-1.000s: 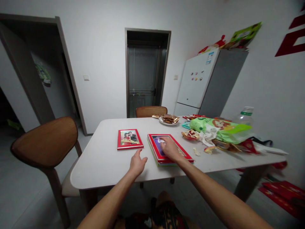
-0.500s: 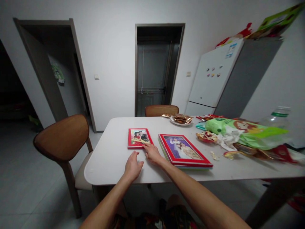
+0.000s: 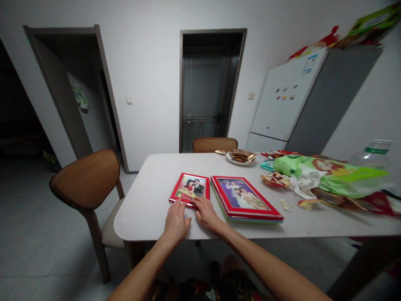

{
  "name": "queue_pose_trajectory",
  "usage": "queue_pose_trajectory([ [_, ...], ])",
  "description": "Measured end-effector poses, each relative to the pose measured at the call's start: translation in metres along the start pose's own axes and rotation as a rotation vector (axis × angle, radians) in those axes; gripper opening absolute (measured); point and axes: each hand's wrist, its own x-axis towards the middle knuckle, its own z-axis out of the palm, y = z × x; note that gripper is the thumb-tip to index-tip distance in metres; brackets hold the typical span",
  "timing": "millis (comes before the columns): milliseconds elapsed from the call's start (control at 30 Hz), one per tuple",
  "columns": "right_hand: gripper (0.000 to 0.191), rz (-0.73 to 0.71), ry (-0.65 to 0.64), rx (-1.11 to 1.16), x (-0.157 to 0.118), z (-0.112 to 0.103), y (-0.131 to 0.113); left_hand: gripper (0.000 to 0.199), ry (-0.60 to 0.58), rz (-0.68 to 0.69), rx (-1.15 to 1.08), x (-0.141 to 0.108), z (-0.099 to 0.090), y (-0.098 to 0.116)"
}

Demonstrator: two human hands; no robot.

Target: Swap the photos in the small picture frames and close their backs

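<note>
Head view: two bare hands at a small, rectangular, red-framed photograph lying face up on a white, round-cornered table. Left hand: unclenched, fingers extended, tips at the frame's near edge, thumb held apart. Right hand: loosely bent, not clenched, fingertips on the near edge close to its right corner; neither hand encloses the frame. Just to the right lies a larger, red-framed photograph, topping a stack with green edging beneath; whether the two frames touch cannot be told. Farther back stands a round white plate of gold-brown wrapped packets; rightward, an opened red-and-cream fruit and a green printed plastic bag.
</note>
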Motion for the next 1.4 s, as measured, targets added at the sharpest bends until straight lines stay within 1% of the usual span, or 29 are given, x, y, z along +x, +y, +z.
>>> queue_pose_trajectory([
  [67, 0.044, -0.062, 0.052, 0.121, -0.026, -0.007, -0.005, 0.054, -0.052, 0.046, 0.039, -0.012, 0.0, 0.006],
  [133, 0.04, -0.078, 0.076, 0.258, -0.048, -0.016, -0.011, 0.06, -0.114, 0.096, 0.077, -0.025, 0.001, 0.014],
  [167, 0.038, -0.055, 0.099, 0.324, -0.056, -0.02, -0.013, 0.064, -0.138, 0.117, 0.09, -0.031, 0.003, 0.018],
  [233, 0.035, 0.035, 0.176, 0.435, -0.065, -0.029, -0.016, 0.066, -0.175, 0.156, 0.111, -0.04, 0.006, 0.027],
  [300, 0.033, 0.143, 0.246, 0.517, -0.065, -0.033, -0.015, 0.059, -0.188, 0.178, 0.133, -0.043, 0.009, 0.033],
  [367, 0.032, 0.222, 0.263, 0.58, -0.061, -0.035, -0.012, 0.048, -0.183, 0.18, 0.149, -0.042, 0.011, 0.035],
  [467, 0.032, 0.302, 0.29, 0.651, -0.053, -0.037, -0.008, 0.043, -0.164, 0.179, 0.125, -0.038, 0.009, 0.032],
  [533, 0.034, 0.353, 0.364, 0.687, -0.05, -0.039, -0.007, 0.045, -0.129, 0.161, 0.066, -0.037, 0.002, 0.03],
  [600, 0.036, 0.374, 0.441, 0.694, -0.047, -0.041, -0.009, 0.047, -0.05, 0.105, -0.035, -0.035, -0.01, 0.031],
  [633, 0.037, 0.361, 0.457, 0.685, -0.046, -0.042, -0.011, 0.047, 0.003, 0.069, -0.106, -0.034, -0.017, 0.033],
  [700, 0.039, 0.299, 0.425, 0.66, -0.043, -0.041, -0.018, 0.04, 0.112, 0.0, -0.282, -0.032, -0.032, 0.038],
  [767, 0.039, 0.22, 0.338, 0.637, -0.039, -0.038, -0.027, 0.033, 0.22, -0.067, -0.466, -0.03, -0.046, 0.042],
  [800, 0.039, 0.185, 0.294, 0.62, -0.037, -0.035, -0.032, 0.034, 0.272, -0.103, -0.54, -0.029, -0.052, 0.042],
  [867, 0.039, 0.122, 0.228, 0.573, -0.034, -0.029, -0.042, 0.044, 0.372, -0.172, -0.636, -0.03, -0.058, 0.039],
  [933, 0.04, 0.073, 0.175, 0.514, -0.032, -0.024, -0.049, 0.056, 0.432, -0.223, -0.694, -0.032, -0.058, 0.029],
  [1000, 0.041, 0.038, 0.123, 0.439, -0.033, -0.02, -0.052, 0.059, 0.411, -0.265, -0.744, -0.037, -0.054, 0.016],
  [1100, 0.039, -0.009, 0.068, 0.308, -0.038, -0.017, -0.051, 0.057, 0.319, -0.327, -0.742, -0.047, -0.045, -0.004],
  [1167, 0.036, -0.029, 0.063, 0.231, -0.043, -0.016, -0.048, 0.057, 0.277, -0.339, -0.654, -0.053, -0.042, -0.014],
  [1233, 0.033, -0.038, 0.068, 0.163, -0.047, -0.015, -0.046, 0.057, 0.221, -0.335, -0.534, -0.059, -0.041, -0.019],
  [1333, 0.029, -0.051, 0.061, 0.077, -0.052, -0.015, -0.046, 0.055, 0.13, -0.327, -0.351, -0.065, -0.042, -0.02],
  [1400, 0.028, -0.053, 0.051, 0.037, -0.054, -0.016, -0.047, 0.053, 0.094, -0.311, -0.249, -0.067, -0.043, -0.019],
])
